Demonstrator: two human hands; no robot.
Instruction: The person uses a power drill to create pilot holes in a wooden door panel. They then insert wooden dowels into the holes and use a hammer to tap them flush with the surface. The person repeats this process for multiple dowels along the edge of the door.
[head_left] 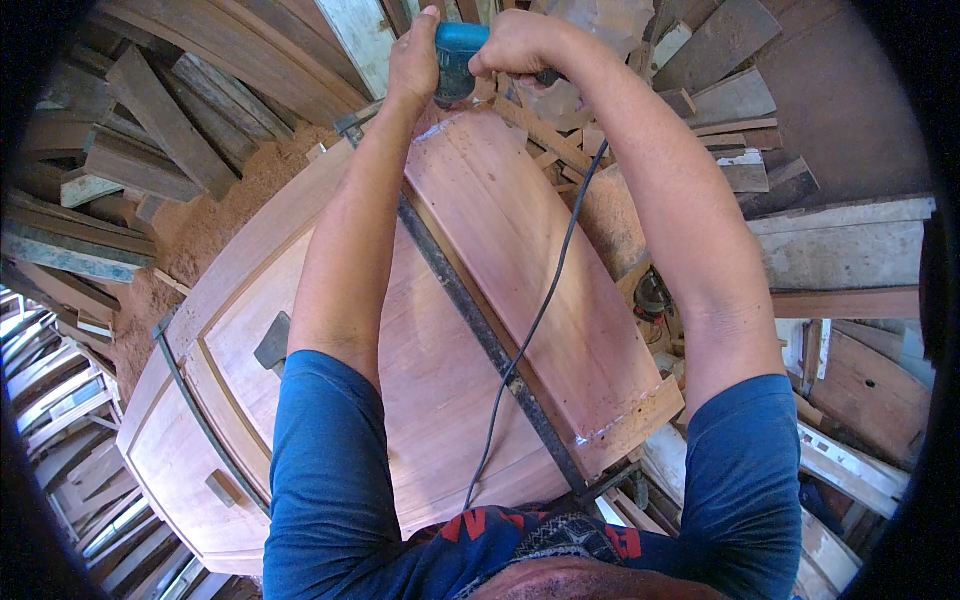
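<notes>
At the far end of a reddish wooden panelled door (430, 330), both my arms stretch out to a teal power tool (462, 40); its exact kind is hard to make out. My left hand (413, 62) grips its left side, and my right hand (520, 45) is closed around its right end. Beneath the tool lies the far end of a loose-looking wide board (540, 270) on the door. A black cord (540, 315) hangs from near my right forearm across the board toward my body. The tool's underside is hidden.
A long metal bar clamp (480, 315) crosses the door, and a second clamp (185, 385) spans its left part. A dark hammer-like head (272, 342) and a small wood block (222, 488) rest on the door. Sawdust (225, 225) and stacked planks (165, 130) surround it.
</notes>
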